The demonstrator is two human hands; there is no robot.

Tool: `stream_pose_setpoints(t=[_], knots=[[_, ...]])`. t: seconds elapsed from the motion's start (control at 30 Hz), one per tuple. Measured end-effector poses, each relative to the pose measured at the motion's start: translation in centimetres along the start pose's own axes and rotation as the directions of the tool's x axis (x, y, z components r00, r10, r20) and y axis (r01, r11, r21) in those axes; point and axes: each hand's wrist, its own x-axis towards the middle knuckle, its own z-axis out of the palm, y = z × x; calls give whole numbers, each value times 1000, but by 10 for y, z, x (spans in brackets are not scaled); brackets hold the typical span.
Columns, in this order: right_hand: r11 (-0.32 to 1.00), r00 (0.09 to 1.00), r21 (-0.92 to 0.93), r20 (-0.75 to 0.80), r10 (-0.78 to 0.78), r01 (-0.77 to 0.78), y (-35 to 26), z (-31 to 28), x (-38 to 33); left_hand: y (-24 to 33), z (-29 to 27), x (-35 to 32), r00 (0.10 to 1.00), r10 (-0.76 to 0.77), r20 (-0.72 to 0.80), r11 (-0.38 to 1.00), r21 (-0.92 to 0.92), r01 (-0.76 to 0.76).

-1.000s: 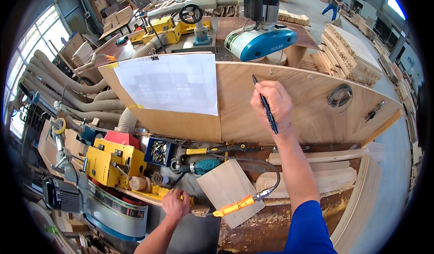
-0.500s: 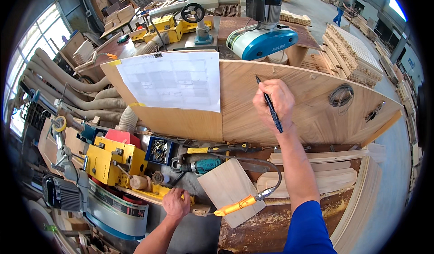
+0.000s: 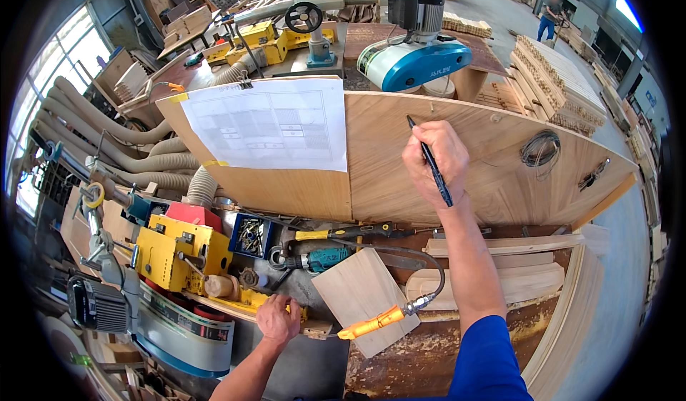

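My right hand [image 3: 437, 159] is closed round a black pen [image 3: 433, 162]. The pen's tip points up at a large wooden panel [image 3: 400, 140]; whether it touches the wood I cannot tell. Left of the pen, a white sheet with a printed drawing [image 3: 268, 126] hangs on the panel, held by a black clip [image 3: 246, 83] and yellow tape. Lower down, my left hand [image 3: 278, 319] rests at the end of a yellow machine part [image 3: 250, 299], fingers curled over it. A small wooden board [image 3: 357, 287] lies to its right, under an orange air blow gun [image 3: 375, 324].
A blue box of screws [image 3: 251, 237], a teal power drill [image 3: 325, 259] and a yellow-black hand tool [image 3: 336, 234] lie below the panel. A coil of wire [image 3: 540, 149] and keys [image 3: 593, 174] hang at right. A blue motorised feeder [image 3: 414, 65] stands behind. Another person [image 3: 549, 17] is far off.
Both hands keep nearly the same place and hold. The whole view has shifted very slightly. Far at the back right, the other person now shows more fully and has moved a little.
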Motion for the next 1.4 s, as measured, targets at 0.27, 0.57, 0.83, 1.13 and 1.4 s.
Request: stream_pose_setpoints(t=[0.27,0.57,0.83,1.13,1.4], knots=[[1000,1000,27,-22,16,-15,-2,0,2,6,-5,2,1000,-12,13,1000,22,11],[993,997,95,-20,77,-75,-2,-5,-2,2,-1,1,1000,-21,5,1000,13,21],[998,1000,67,-17,19,-17,-4,-1,0,2,-2,1,1000,-11,9,1000,9,11],[999,1000,46,5,-16,16,-1,1,0,2,-1,1,1000,-17,8,1000,13,17],[998,1000,63,-26,8,-6,-3,0,2,1,-1,1,1000,-7,0,1000,2,7]])
